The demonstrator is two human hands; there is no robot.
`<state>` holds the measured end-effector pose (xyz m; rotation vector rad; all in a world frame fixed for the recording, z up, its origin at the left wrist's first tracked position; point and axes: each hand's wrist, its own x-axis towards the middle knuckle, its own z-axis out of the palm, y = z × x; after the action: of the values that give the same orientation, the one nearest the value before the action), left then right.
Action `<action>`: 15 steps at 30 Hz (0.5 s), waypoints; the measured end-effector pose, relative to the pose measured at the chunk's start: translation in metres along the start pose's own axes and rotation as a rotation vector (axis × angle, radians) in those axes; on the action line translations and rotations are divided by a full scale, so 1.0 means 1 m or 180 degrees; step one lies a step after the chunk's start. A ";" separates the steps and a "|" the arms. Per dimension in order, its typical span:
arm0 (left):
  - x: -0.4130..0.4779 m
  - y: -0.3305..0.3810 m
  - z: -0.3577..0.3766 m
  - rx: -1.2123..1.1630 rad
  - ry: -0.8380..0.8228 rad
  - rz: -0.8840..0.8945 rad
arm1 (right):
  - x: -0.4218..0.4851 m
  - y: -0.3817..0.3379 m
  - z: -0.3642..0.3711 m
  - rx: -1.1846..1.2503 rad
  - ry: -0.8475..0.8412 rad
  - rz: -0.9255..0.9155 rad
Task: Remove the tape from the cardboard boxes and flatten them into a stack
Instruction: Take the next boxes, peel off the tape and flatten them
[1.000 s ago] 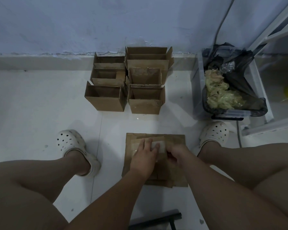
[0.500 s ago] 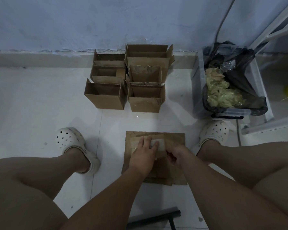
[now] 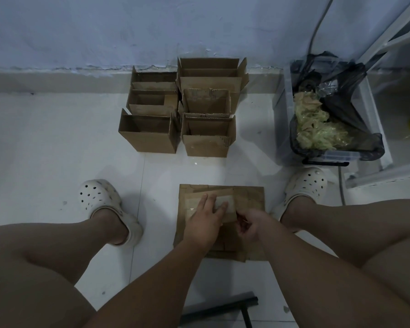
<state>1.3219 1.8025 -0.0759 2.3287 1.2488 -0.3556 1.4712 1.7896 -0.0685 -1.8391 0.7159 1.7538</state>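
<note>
Cardboard stack (image 3: 249, 197) under flat, spread left hand (image 3: 205, 220); right hand (image 3: 251, 222) pinches tape (image 3: 225, 201) at its edge.

Dim light, pale blue wall (image 3: 104, 29), beige skirting (image 3: 45, 79), glossy white tiled floor (image 3: 45, 150), white metal frame (image 3: 388, 39) at right

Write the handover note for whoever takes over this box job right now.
Left hand: flat on the top flattened box, pinning it.
Right hand: pinching at the tape edge; grip unclear.
Done: flattened stack on the floor between the feet; pulled tape in the bin on the right.
Left: finish this strip, then the open boxes by the wall.
</note>
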 end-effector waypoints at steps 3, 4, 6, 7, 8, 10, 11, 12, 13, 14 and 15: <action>-0.001 -0.002 -0.002 -0.0167 0.0074 0.0015 | -0.002 0.000 0.000 -0.0061 -0.0002 0.0218; -0.001 -0.002 -0.002 -0.0214 0.0100 0.0019 | -0.002 0.000 0.000 -0.0106 0.0009 0.0256; -0.002 -0.003 -0.002 -0.0197 0.0133 0.0048 | -0.002 -0.001 0.002 -0.0235 0.0086 0.0268; -0.003 -0.002 -0.002 -0.0192 0.0155 0.0060 | -0.002 -0.001 0.004 -0.0316 0.0139 0.0247; -0.003 -0.002 -0.001 -0.0201 0.0168 0.0057 | -0.001 -0.001 0.006 -0.0358 0.0178 0.0203; -0.003 -0.002 0.001 -0.0184 0.0170 0.0036 | 0.000 -0.002 0.010 -0.0407 0.0232 0.0099; -0.004 -0.001 0.001 -0.0179 0.0190 0.0054 | 0.000 -0.002 0.011 -0.0466 0.0246 0.0063; -0.005 -0.002 0.002 -0.0137 0.0208 0.0072 | 0.002 -0.001 0.011 -0.0490 0.0248 0.0032; -0.005 -0.002 0.003 -0.0111 0.0218 0.0096 | 0.001 -0.001 0.012 -0.0512 0.0245 0.0010; -0.004 -0.002 0.004 -0.0077 0.0214 0.0093 | 0.001 -0.001 0.012 -0.0506 0.0228 0.0005; -0.005 -0.002 0.006 -0.0105 0.0222 0.0090 | 0.000 0.000 0.012 -0.0487 0.0228 -0.0027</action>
<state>1.3176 1.7967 -0.0795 2.3463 1.2433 -0.2445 1.4627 1.7978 -0.0692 -2.0120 0.6147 1.7885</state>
